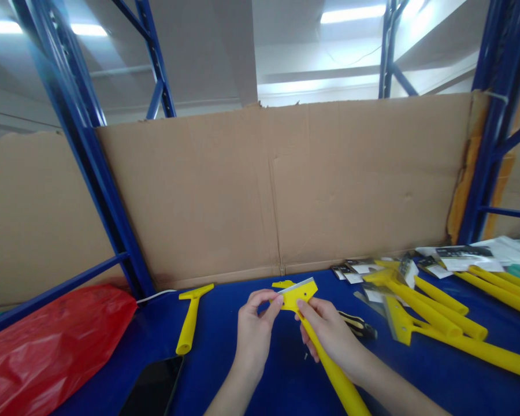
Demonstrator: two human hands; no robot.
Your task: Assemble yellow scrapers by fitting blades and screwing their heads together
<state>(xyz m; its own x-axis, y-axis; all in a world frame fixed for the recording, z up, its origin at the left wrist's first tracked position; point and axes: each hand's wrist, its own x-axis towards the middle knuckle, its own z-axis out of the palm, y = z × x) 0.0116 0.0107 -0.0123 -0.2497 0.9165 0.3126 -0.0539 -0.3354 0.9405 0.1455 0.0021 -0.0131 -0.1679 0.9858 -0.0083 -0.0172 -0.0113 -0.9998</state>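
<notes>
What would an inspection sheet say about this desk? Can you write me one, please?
Surface: blue table, things spread over it
Job's things: held scraper, yellow, with a metal blade; scraper pile at right; lone scraper at left
Clutter: phone, red bag, packets, dark-and-cream tool
Hands: left hand pinches the held scraper near its blade; right hand grips it lower down
Cables: white cord, perhaps a cable, by the red bag
Surroundings: cardboard behind, blue post, ceiling light

No lettering or number can be read; the black-and-white packets (465, 253) at the right of the counter (225, 346) are too blurred.
</notes>
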